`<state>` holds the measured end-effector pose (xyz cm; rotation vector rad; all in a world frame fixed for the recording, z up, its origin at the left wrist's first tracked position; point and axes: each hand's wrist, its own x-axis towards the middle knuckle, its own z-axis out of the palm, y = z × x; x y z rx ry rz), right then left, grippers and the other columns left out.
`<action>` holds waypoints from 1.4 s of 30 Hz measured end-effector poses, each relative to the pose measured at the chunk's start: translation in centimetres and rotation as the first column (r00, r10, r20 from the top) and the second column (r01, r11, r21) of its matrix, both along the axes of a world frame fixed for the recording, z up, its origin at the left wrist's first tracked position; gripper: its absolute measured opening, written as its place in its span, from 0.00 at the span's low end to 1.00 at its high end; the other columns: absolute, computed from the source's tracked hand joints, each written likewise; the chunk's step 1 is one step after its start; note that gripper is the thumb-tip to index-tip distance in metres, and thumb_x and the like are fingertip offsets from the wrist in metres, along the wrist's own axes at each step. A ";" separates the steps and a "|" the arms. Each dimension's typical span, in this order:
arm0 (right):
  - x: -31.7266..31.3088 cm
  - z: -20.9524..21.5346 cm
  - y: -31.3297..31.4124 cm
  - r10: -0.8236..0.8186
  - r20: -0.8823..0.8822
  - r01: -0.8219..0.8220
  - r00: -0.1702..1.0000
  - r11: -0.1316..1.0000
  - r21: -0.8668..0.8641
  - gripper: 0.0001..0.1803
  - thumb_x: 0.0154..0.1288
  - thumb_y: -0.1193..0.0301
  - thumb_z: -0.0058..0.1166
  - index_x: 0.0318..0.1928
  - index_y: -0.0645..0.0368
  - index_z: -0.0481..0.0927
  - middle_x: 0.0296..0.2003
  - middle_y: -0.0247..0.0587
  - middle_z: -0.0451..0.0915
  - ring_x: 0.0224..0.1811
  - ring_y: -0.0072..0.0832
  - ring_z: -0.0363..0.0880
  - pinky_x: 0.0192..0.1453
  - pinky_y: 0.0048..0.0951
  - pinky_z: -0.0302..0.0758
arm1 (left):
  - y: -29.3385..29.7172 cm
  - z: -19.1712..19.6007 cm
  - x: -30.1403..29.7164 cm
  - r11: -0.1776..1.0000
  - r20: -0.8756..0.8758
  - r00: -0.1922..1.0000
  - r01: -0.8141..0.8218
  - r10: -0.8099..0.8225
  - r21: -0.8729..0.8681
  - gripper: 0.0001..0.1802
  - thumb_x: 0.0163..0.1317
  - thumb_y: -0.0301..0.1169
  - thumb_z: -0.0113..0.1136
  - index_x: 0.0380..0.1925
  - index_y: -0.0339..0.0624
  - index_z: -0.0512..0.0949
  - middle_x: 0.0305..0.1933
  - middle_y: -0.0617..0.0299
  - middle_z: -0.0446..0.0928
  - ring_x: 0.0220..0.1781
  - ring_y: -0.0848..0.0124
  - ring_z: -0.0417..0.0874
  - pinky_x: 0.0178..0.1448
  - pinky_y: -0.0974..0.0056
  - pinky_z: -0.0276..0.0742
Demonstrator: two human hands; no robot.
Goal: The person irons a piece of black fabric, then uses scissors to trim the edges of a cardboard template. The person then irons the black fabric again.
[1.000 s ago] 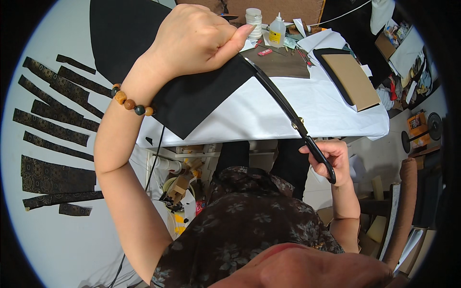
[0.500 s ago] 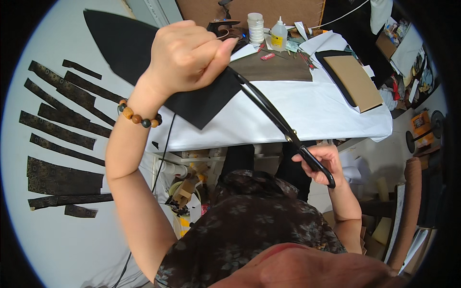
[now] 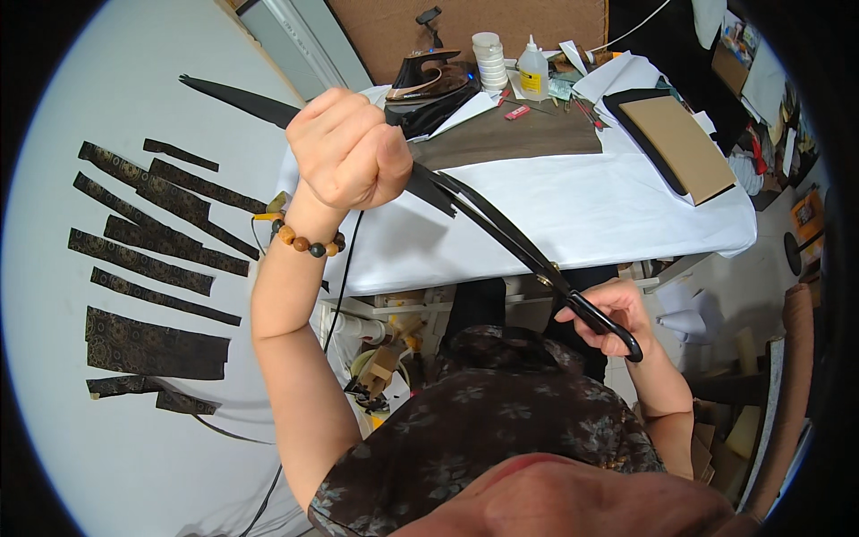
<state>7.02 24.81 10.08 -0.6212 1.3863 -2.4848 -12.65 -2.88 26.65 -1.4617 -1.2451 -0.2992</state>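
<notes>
Raised over the near left end of the table, my left hand [image 3: 349, 152] is closed in a fist around a piece of black fabric [image 3: 237, 100]. The fabric is seen almost edge-on. A long narrow point sticks out on the far left, and a short end shows right of the fist. My right hand [image 3: 613, 313] grips the handles of large black scissors [image 3: 510, 234]. Their long blades point up and left to the short fabric end; whether the blades are parted around it is hard to make out.
Several dark patterned fabric strips [image 3: 157, 345] hang on the white wall at left. On the table's white cover [image 3: 537, 201] or behind it are an iron [image 3: 429, 80], a clear bottle [image 3: 533, 76], a white jar [image 3: 489, 61] and a tan board [image 3: 677, 148]. A black cable [image 3: 344, 277] hangs beside my left forearm.
The black fabric has turned from showing its broad face to nearly edge-on. The whole view has shifted, so both hands and the scissors appear farther right and slightly lower.
</notes>
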 end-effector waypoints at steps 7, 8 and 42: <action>0.1 0.0 0.2 0.006 -0.019 -0.006 1.000 1.000 -0.006 0.31 0.50 0.66 0.72 0.50 0.78 0.80 0.22 0.36 0.76 0.19 0.16 0.70 0.23 0.15 0.65 | 0.4 -0.3 -0.1 0.999 -0.013 0.999 0.033 -0.033 0.015 0.16 0.57 0.20 0.50 0.12 0.40 0.62 0.15 0.62 0.63 0.15 0.64 0.65 0.21 0.66 0.61; 0.1 0.0 0.2 0.005 -0.015 -0.005 1.000 1.000 -0.006 0.31 0.50 0.66 0.72 0.50 0.78 0.80 0.22 0.36 0.76 0.19 0.16 0.70 0.23 0.15 0.65 | 0.4 -0.3 -0.1 1.000 -0.013 1.000 0.026 -0.026 0.015 0.16 0.57 0.20 0.49 0.12 0.40 0.62 0.15 0.62 0.63 0.15 0.64 0.65 0.21 0.66 0.61; 0.6 1.7 1.6 0.028 0.009 -0.029 1.000 0.994 0.101 0.26 0.57 0.67 0.72 0.48 0.77 0.82 0.18 0.30 0.74 0.18 0.13 0.67 0.20 0.16 0.56 | -0.7 0.7 1.2 0.994 -0.103 0.994 -0.032 0.022 -0.100 0.13 0.54 0.22 0.51 0.12 0.38 0.66 0.16 0.63 0.63 0.17 0.66 0.66 0.22 0.66 0.61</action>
